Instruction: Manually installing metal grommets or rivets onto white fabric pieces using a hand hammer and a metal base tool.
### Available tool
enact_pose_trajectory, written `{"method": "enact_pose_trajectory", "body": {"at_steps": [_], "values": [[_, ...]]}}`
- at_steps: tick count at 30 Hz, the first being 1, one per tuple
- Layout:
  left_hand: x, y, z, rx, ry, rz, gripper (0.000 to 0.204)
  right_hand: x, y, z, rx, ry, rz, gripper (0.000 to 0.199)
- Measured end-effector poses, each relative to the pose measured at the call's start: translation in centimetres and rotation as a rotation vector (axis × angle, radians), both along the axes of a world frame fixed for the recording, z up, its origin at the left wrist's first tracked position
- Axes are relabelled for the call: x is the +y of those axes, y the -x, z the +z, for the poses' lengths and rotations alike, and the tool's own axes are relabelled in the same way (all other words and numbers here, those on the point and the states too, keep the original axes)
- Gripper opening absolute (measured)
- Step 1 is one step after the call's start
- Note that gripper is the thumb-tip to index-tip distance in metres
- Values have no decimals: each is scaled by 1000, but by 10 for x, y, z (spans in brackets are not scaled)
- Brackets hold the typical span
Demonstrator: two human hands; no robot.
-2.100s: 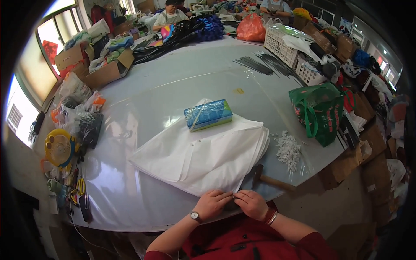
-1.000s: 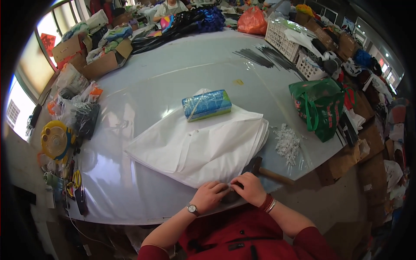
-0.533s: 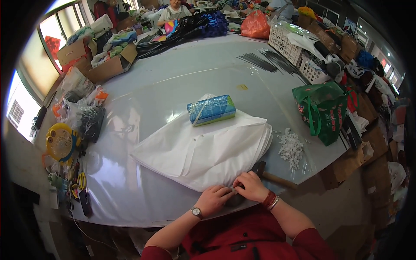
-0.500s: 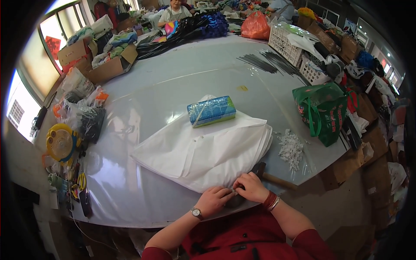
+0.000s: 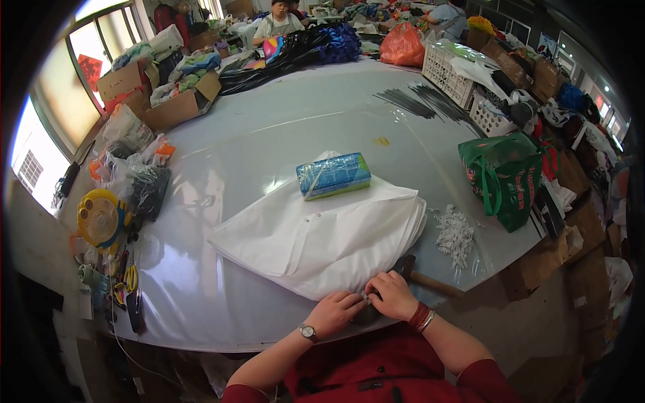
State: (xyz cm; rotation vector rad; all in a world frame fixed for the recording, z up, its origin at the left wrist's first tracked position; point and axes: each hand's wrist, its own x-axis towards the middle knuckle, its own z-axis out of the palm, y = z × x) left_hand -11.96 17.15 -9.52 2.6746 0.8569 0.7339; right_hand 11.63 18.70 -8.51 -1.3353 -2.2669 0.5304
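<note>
A stack of thin white cloth sheets [image 5: 322,238] lies folded on the table, its near corner reaching my hands. My left hand [image 5: 336,314], with a watch on the wrist, bends its fingers closed at that corner and seems to grip the cloth. My right hand [image 5: 393,295], wearing red and pale bracelets, pinches at the same spot, its fingertips meeting the left's. A tiny pale bit shows between them, too small to name. A dark round object beneath the hands is mostly hidden. Just beyond my right hand lies a hammer [image 5: 433,284] with a wooden handle.
A blue-green wrapped pack [image 5: 333,176] rests on the sheets. Small white pieces [image 5: 455,236] are heaped to the right, near a green bag [image 5: 500,178]. A yellow fan [image 5: 101,218] and scissors [image 5: 131,278] are at left. Black strips [image 5: 406,103] lie farther off; a person [image 5: 279,25] is across the table.
The whole view has shifted slightly, so things appear a little lower and to the right. My hands stay together at the cloth's corner, with barely any finger movement.
</note>
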Motion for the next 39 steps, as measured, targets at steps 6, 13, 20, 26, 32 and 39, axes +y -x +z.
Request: {"method": "enact_pose_trajectory", "body": {"at_steps": [6, 13, 20, 26, 32, 39], "values": [[-24, -5, 47, 72, 49, -25, 46, -29, -2, 54, -123, -173, -12, 8], [-47, 13, 66, 61, 8, -60, 41, -50, 17, 57, -87, -165, -21, 9], [-36, 14, 51, 136, 22, -32, 30, -44, 24, 36, -99, -211, -59, 10], [-39, 2, 95, 170, 413, 178, 21, -50, 18, 31, -106, -142, -47, 13], [-6, -6, -14, -425, 408, 358, 24, -18, 14, -17, -31, -96, -49, 19], [3, -28, -49, -553, 510, 363, 23, -1, 4, -55, -31, -208, -104, 16]]}}
